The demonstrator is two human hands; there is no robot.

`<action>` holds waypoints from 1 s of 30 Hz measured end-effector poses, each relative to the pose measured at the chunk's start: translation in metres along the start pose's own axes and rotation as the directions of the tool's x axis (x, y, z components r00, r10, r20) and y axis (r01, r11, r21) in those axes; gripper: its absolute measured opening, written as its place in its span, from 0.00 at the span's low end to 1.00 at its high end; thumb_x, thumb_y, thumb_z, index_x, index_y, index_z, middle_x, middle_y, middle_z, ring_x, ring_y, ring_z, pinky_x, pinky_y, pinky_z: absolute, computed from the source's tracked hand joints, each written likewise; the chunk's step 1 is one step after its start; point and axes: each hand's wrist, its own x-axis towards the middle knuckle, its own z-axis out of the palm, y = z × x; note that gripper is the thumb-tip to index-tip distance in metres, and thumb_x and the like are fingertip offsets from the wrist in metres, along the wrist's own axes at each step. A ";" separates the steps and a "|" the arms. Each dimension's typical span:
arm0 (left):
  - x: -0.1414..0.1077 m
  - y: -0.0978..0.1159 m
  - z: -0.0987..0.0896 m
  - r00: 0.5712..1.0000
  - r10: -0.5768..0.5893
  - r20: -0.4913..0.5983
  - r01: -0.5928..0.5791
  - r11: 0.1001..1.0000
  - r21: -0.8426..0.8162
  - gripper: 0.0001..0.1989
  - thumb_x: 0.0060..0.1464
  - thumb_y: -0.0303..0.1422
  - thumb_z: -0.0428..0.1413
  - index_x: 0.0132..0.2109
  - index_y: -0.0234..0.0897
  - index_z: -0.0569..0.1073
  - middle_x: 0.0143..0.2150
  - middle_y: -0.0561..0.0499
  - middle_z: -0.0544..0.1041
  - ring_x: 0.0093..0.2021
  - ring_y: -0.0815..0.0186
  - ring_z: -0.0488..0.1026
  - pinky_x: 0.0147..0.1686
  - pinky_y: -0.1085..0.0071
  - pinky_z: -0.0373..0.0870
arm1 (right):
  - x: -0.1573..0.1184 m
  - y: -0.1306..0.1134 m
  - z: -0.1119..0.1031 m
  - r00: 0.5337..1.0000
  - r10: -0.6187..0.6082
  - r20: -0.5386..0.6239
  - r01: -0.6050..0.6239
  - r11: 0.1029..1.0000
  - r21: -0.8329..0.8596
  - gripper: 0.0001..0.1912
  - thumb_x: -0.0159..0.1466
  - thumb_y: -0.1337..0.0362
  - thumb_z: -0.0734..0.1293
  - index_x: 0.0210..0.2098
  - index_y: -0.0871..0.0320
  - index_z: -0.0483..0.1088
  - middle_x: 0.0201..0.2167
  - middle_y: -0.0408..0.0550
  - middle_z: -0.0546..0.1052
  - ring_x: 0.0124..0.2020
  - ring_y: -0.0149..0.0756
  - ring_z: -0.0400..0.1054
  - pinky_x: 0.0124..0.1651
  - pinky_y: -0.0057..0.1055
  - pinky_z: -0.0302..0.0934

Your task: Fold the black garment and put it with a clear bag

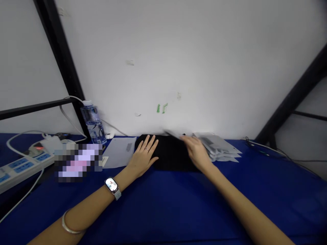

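Black folded cloth lying center frame on blue-covered table, long axis running left-right along white wall. Left hand flat on its left end, fingers spread open, no grip. Right hand at right end, blurred, can't tell if fingers closed. Stack of plastic bags just right, white paper sheet just left. Water bottle further left, power strip at left edge.
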 end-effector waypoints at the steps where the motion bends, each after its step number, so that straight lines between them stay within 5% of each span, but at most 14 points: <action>1: 0.000 0.000 -0.001 0.999 -0.007 -0.033 0.007 1.000 0.010 0.33 0.63 0.39 0.46 0.69 0.34 0.43 0.71 0.42 0.41 0.70 0.51 0.35 0.64 0.52 0.49 | -0.002 -0.009 0.008 0.992 -0.117 0.054 0.114 0.992 0.044 0.23 0.67 0.71 0.52 0.57 0.51 0.66 0.55 0.52 0.71 0.58 0.44 0.62 0.60 0.49 0.53; 4: 0.000 -0.001 -0.001 0.997 -0.001 -0.079 0.005 0.998 0.057 0.33 0.61 0.34 0.49 0.69 0.36 0.44 0.71 0.41 0.43 0.70 0.49 0.38 0.62 0.51 0.52 | -0.009 -0.025 0.028 0.888 -0.405 0.219 0.381 0.913 0.143 0.22 0.67 0.71 0.55 0.58 0.50 0.65 0.58 0.52 0.68 0.59 0.42 0.60 0.59 0.46 0.56; 6: -0.001 -0.005 0.002 0.997 0.021 -0.073 -0.014 0.995 0.095 0.31 0.61 0.29 0.48 0.68 0.40 0.48 0.69 0.42 0.50 0.69 0.50 0.44 0.61 0.50 0.54 | -0.011 -0.026 0.032 0.854 -0.452 0.257 0.434 0.892 0.124 0.22 0.68 0.70 0.56 0.59 0.51 0.63 0.58 0.54 0.67 0.58 0.42 0.61 0.57 0.44 0.58; 10: -0.002 -0.012 0.013 0.996 0.089 0.004 -0.089 0.990 0.114 0.23 0.62 0.24 0.43 0.63 0.38 0.61 0.61 0.44 0.68 0.62 0.57 0.62 0.58 0.55 0.60 | -0.011 -0.016 0.019 0.904 -0.341 0.258 0.368 0.928 -0.064 0.25 0.65 0.66 0.63 0.61 0.54 0.60 0.55 0.58 0.67 0.55 0.46 0.62 0.52 0.43 0.60; 14: -0.003 -0.014 0.020 0.996 0.092 -0.010 -0.090 0.987 0.133 0.24 0.60 0.20 0.42 0.61 0.35 0.63 0.60 0.42 0.68 0.61 0.58 0.64 0.56 0.56 0.63 | -0.010 -0.007 0.002 0.930 -0.181 0.320 0.243 0.956 -0.167 0.12 0.62 0.61 0.66 0.45 0.58 0.68 0.41 0.53 0.73 0.37 0.40 0.69 0.37 0.32 0.60; 18: -0.002 -0.014 0.018 0.996 0.082 -0.037 -0.076 0.986 0.152 0.24 0.59 0.19 0.41 0.61 0.34 0.63 0.60 0.42 0.69 0.61 0.56 0.63 0.55 0.55 0.63 | -0.015 -0.006 -0.006 0.925 -0.069 0.374 0.080 0.997 -0.015 0.02 0.63 0.65 0.66 0.34 0.57 0.67 0.26 0.42 0.72 0.25 0.31 0.66 0.28 0.26 0.53; 21: 0.001 -0.010 0.014 0.994 0.093 -0.057 -0.084 0.987 0.137 0.21 0.62 0.22 0.42 0.61 0.33 0.63 0.60 0.41 0.69 0.62 0.55 0.63 0.55 0.54 0.63 | -0.021 -0.008 -0.007 0.939 -0.072 0.335 0.019 0.987 0.159 0.04 0.64 0.67 0.63 0.32 0.58 0.68 0.26 0.43 0.73 0.26 0.30 0.66 0.29 0.25 0.54; 26: 0.010 0.018 0.012 0.963 0.229 -0.142 -0.216 0.971 0.101 0.21 0.64 0.36 0.46 0.61 0.33 0.63 0.60 0.41 0.69 0.60 0.54 0.64 0.56 0.53 0.62 | -0.030 -0.018 0.000 0.949 -0.136 0.285 0.083 0.978 0.193 0.09 0.67 0.66 0.59 0.33 0.59 0.69 0.28 0.46 0.74 0.28 0.32 0.67 0.32 0.26 0.55; 30: 0.016 0.042 0.021 0.896 0.388 -0.215 -0.375 0.922 0.101 0.18 0.65 0.35 0.46 0.57 0.31 0.67 0.57 0.42 0.72 0.59 0.57 0.66 0.56 0.55 0.62 | -0.034 -0.028 0.007 0.928 -0.259 0.267 0.242 0.966 0.094 0.12 0.69 0.67 0.57 0.32 0.60 0.68 0.28 0.47 0.73 0.27 0.31 0.66 0.30 0.26 0.52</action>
